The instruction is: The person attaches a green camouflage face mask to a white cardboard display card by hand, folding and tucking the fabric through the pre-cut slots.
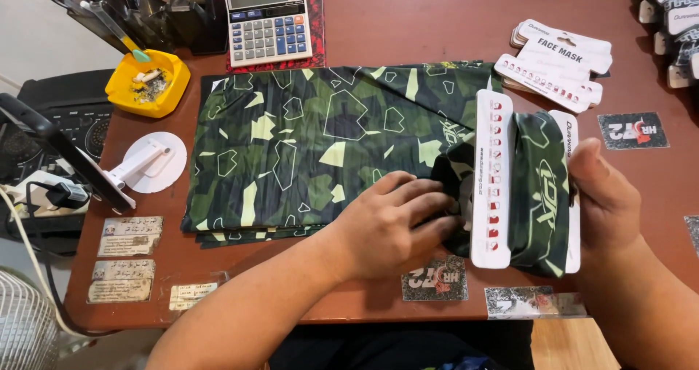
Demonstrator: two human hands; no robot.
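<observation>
We see a green camouflage cloth (320, 144) spread flat over the middle of the reddish-brown desk (408, 28), its dark and pale green shards outlined in thin white lines, the fabric smooth and thin. Its right end is wrapped around a white card (492, 188), long and narrow, with a column of small red marks; the wrapped part stands near the right edge of the desk.

Our right hand (608, 202) grips the far right side of the card, fingers clamped on it. Our left hand (389, 228) lies flat on the cloth just left of the card, fingers together and pressing the fabric.

Far right lies a small fanned stack of similar white cards (557, 64); we cannot count them exactly. Far left sit one grey calculator (267, 24) and one yellow plastic ashtray (148, 82). One round white stand (153, 162) sits left of the cloth. Three pale labels (129, 236) are stuck on the near left of the desk.
</observation>
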